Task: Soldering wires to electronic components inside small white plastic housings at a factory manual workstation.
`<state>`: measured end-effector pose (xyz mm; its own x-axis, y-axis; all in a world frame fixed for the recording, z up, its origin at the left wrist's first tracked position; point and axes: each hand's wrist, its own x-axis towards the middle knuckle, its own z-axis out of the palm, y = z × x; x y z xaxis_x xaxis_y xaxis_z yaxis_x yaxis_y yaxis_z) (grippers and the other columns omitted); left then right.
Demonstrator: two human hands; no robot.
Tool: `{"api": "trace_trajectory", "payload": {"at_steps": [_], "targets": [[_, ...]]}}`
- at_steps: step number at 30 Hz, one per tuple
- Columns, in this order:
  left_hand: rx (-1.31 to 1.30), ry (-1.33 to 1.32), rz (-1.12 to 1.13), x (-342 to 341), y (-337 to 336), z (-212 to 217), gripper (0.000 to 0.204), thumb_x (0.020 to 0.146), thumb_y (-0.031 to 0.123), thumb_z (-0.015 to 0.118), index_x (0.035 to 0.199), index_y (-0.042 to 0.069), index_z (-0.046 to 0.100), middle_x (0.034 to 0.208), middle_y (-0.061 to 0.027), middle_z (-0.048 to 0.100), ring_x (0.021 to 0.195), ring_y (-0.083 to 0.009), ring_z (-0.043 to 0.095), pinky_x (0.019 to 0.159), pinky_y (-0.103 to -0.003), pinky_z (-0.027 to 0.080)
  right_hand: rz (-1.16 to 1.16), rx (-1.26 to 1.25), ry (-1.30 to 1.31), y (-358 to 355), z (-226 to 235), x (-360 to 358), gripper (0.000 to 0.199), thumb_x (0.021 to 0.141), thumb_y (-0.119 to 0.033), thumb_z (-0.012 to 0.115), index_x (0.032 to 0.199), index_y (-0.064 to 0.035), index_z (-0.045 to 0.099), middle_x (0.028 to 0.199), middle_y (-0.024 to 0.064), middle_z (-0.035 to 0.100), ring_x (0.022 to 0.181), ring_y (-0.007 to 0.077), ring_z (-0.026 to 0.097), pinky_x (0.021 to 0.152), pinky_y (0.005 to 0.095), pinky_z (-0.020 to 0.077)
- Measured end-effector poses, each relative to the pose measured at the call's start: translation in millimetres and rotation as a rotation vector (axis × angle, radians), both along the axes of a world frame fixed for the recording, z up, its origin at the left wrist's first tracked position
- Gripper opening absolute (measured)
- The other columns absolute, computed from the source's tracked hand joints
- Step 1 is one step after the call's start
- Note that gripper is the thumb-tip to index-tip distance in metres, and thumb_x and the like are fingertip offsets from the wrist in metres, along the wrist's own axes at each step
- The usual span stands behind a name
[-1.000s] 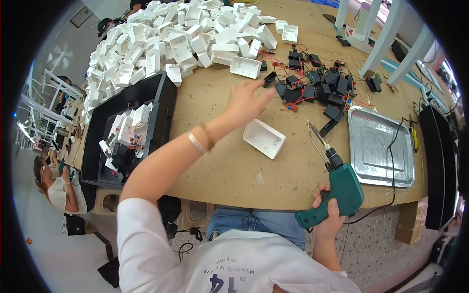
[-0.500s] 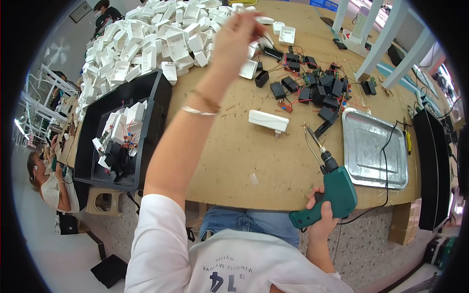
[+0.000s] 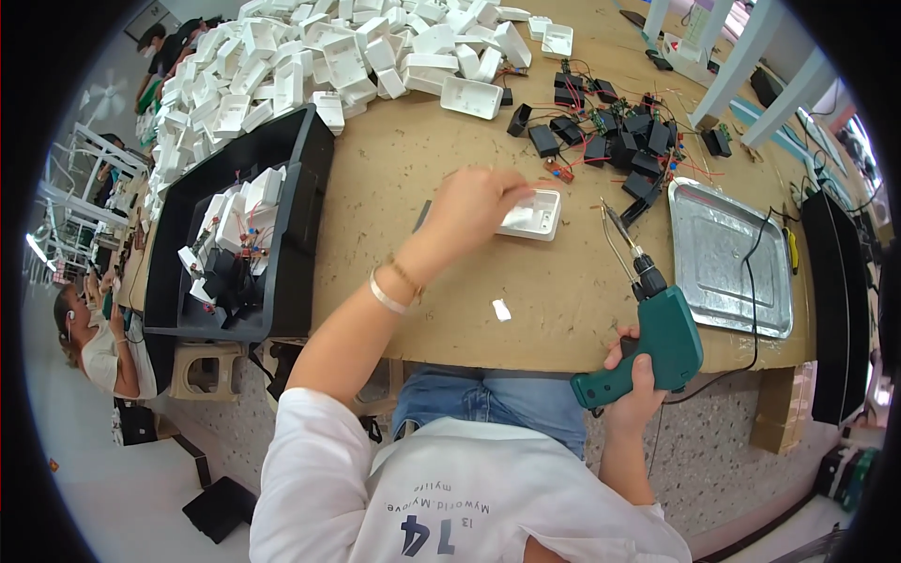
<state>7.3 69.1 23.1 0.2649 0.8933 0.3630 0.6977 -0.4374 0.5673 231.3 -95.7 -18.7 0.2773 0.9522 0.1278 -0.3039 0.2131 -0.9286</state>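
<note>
My left hand (image 3: 477,208), slightly blurred, bends its fingers and thumb over the left end of a white plastic case (image 3: 542,221). The case's hollow side faces up on the table; my hand hides part of it. Just left of that hand, a dark piece (image 3: 422,216) sticks out, mostly covered. My right hand (image 3: 634,380) is closed round the handle of a green soldering gun (image 3: 668,338), held at the table's front edge. Its metal tip and thin feed tube point away from me, toward the pile of black boxes with wires (image 3: 624,141).
White cases (image 3: 347,56) are heaped at the far left. A black bin (image 3: 305,188) at the left contains white and black parts. To the right is a metal tray (image 3: 732,263), crossed by a cord. A scrap of white paper (image 3: 501,310) lies near the front.
My left hand has come back from the far pile to the middle of the table. A hollow-side-up case now shows where a smooth white one lay. My right hand still holds the soldering gun.
</note>
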Motion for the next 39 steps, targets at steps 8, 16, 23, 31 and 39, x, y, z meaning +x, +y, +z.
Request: {"api": "trace_trajectory", "payload": {"at_steps": [8,16,23,31,39], "targets": [[-0.471,-0.419,0.052,-1.8,-56.8,18.6,0.015,0.085,0.013,0.064,0.087,-0.002,0.066,0.069,-0.0078,0.065,0.056,-0.0107,0.056,0.053,-0.025,0.045,-0.025,0.010,0.013,1.7,-5.3,0.4,0.038,0.088,-0.025,0.051,0.110,0.0063,0.050,0.099,0.0155,0.056,0.069,0.0144,0.054,0.074,0.0313,0.0459],[-0.472,-0.548,0.087,-6.6,-68.8,10.6,0.019,0.084,0.015,0.067,0.095,-0.001,0.068,0.071,-0.0044,0.065,0.058,-0.0064,0.052,0.053,-0.022,0.042,-0.008,0.026,-0.015,-1.3,-2.8,0.6,0.038,0.089,-0.024,0.051,0.113,0.0057,0.049,0.102,0.0162,0.056,0.069,0.0146,0.054,0.077,0.0335,0.0459],[0.043,-0.176,0.106,0.0,-71.4,-8.0,0.010,0.079,0.012,0.068,0.080,0.001,0.067,0.085,-0.0091,0.066,0.074,-0.0211,0.059,0.064,-0.032,0.046,-0.019,0.014,-0.026,-10.5,-7.4,1.5,0.040,0.090,-0.025,0.051,0.115,0.0056,0.048,0.104,0.0167,0.056,0.068,0.0150,0.054,0.080,0.0351,0.0451],[0.145,-0.155,0.040,9.7,-65.7,-29.8,0.015,0.075,0.013,0.068,0.068,0.003,0.060,0.114,-0.0140,0.058,0.090,-0.0337,0.057,0.077,-0.043,0.044,-0.057,0.054,-0.140,-33.2,-11.3,-0.8,0.048,0.087,-0.031,0.054,0.116,0.0065,0.047,0.103,0.0176,0.055,0.070,0.0161,0.056,0.079,0.0350,0.0462],[0.012,-0.234,0.124,13.4,-45.6,-27.5,0.016,0.075,0.011,0.064,0.065,0.001,0.057,0.115,-0.0150,0.058,0.098,-0.0336,0.056,0.082,-0.043,0.044,-0.018,0.007,-0.141,-34.7,-9.9,-3.8,0.050,0.087,-0.032,0.055,0.119,0.0062,0.046,0.105,0.0178,0.055,0.069,0.0168,0.057,0.080,0.0334,0.0467]]}}
